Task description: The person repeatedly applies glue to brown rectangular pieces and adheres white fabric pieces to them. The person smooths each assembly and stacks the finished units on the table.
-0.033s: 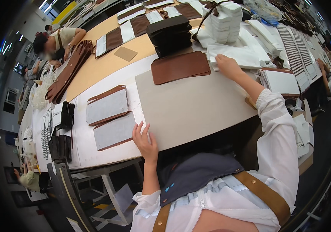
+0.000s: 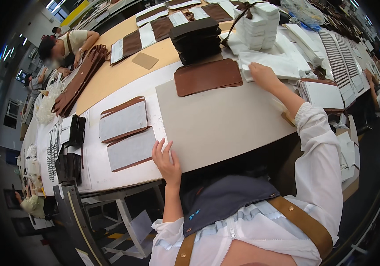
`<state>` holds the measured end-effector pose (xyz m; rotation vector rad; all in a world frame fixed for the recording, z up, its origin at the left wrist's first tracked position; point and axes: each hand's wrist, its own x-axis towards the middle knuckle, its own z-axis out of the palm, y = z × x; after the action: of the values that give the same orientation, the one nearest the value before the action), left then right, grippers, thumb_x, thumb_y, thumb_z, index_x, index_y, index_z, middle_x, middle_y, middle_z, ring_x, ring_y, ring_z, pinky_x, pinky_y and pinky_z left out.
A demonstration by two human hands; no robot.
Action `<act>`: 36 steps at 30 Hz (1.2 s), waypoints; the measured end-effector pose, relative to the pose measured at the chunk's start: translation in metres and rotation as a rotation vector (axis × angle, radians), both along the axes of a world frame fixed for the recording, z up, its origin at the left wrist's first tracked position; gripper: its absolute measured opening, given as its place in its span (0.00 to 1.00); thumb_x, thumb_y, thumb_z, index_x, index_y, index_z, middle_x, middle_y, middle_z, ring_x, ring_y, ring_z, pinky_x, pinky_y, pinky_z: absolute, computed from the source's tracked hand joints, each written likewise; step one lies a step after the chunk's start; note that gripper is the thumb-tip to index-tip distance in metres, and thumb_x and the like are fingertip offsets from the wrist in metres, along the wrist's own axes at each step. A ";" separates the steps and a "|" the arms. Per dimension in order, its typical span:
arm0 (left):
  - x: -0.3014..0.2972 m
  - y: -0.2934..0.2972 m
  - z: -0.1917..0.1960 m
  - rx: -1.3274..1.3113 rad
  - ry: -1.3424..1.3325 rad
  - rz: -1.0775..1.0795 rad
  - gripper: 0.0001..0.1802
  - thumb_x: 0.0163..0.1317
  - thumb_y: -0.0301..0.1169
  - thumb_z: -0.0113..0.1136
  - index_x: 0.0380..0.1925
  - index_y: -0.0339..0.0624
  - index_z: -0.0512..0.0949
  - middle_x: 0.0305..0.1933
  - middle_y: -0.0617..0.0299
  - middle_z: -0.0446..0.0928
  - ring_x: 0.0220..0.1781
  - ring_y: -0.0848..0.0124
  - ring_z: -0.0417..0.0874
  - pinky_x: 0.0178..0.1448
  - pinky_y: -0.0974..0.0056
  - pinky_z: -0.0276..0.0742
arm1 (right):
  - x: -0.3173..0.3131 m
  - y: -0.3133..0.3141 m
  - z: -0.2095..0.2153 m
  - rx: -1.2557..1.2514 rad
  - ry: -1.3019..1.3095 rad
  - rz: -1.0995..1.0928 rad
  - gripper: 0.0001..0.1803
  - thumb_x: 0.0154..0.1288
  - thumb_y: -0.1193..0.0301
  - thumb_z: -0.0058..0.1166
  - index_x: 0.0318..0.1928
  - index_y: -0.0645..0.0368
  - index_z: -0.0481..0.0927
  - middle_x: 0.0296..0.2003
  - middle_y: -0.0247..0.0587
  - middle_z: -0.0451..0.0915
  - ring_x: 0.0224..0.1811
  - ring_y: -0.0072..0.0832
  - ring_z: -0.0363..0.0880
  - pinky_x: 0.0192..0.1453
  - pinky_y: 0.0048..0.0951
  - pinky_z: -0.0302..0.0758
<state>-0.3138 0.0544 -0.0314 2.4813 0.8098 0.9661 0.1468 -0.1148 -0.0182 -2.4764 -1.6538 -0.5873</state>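
Worktable (image 2: 99, 179) in a busy workshop, curved by my fisheye feed. Nearest: left hand (image 2: 167, 162) at the front edge, fingers loosely spread, grip wide. It's just beside the lower grey-faced panel (image 2: 130, 150); can't tell from here if they touch. Upper grey-faced panel (image 2: 125, 119) lies just behind that one, both with brown margins showing. Grey board (image 2: 216, 124) sits to their right, brown panels (image 2: 207, 77) stacked flat across its far edge. Right hand (image 2: 263, 75) reaches out to the white packet (image 2: 283, 66) right of those, fingers on its near left part; I can't tell if they pinch. Beyond: black stack (image 2: 194, 42), tall white stack (image 2: 258, 29) with a dark tie. Far left, a co-worker (image 2: 76, 40) leans over brown strips (image 2: 81, 82).
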 end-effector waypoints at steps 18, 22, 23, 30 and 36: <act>0.001 -0.002 0.002 0.019 -0.018 0.038 0.14 0.63 0.19 0.57 0.46 0.42 0.84 0.59 0.55 0.78 0.68 0.52 0.72 0.71 0.49 0.66 | 0.078 0.013 0.186 0.478 0.177 -0.149 0.20 0.64 0.67 0.42 0.50 0.57 0.83 0.38 0.59 0.84 0.44 0.56 0.82 0.51 0.46 0.78; 0.007 -0.002 0.001 0.008 -0.043 0.023 0.14 0.63 0.18 0.56 0.45 0.43 0.83 0.58 0.55 0.78 0.67 0.52 0.72 0.70 0.49 0.66 | 0.099 0.048 0.094 0.112 0.315 -0.079 0.17 0.63 0.70 0.45 0.46 0.63 0.82 0.41 0.60 0.83 0.48 0.54 0.81 0.56 0.50 0.75; 0.010 -0.002 -0.001 0.012 -0.043 0.012 0.14 0.63 0.19 0.56 0.46 0.43 0.83 0.59 0.56 0.78 0.68 0.52 0.72 0.70 0.49 0.66 | 0.104 0.046 0.058 0.053 0.237 -0.081 0.16 0.62 0.73 0.47 0.47 0.63 0.81 0.44 0.56 0.82 0.51 0.52 0.79 0.57 0.49 0.74; 0.000 -0.003 0.000 0.018 -0.030 0.041 0.14 0.62 0.19 0.56 0.46 0.42 0.83 0.58 0.55 0.78 0.67 0.52 0.72 0.70 0.49 0.66 | -0.034 0.103 0.025 0.044 0.310 0.330 0.15 0.65 0.71 0.57 0.50 0.63 0.79 0.53 0.49 0.78 0.59 0.46 0.74 0.63 0.42 0.72; 0.002 -0.003 0.001 0.022 -0.061 0.016 0.14 0.61 0.19 0.56 0.46 0.42 0.83 0.58 0.56 0.78 0.66 0.52 0.73 0.69 0.50 0.67 | -0.083 0.120 -0.004 0.055 0.372 0.424 0.24 0.63 0.60 0.65 0.53 0.62 0.80 0.58 0.45 0.75 0.65 0.42 0.70 0.69 0.39 0.69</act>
<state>-0.3115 0.0512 -0.0300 2.4543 0.8043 1.0565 0.0635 0.0053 -0.0224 -1.9495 -1.8818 -0.1099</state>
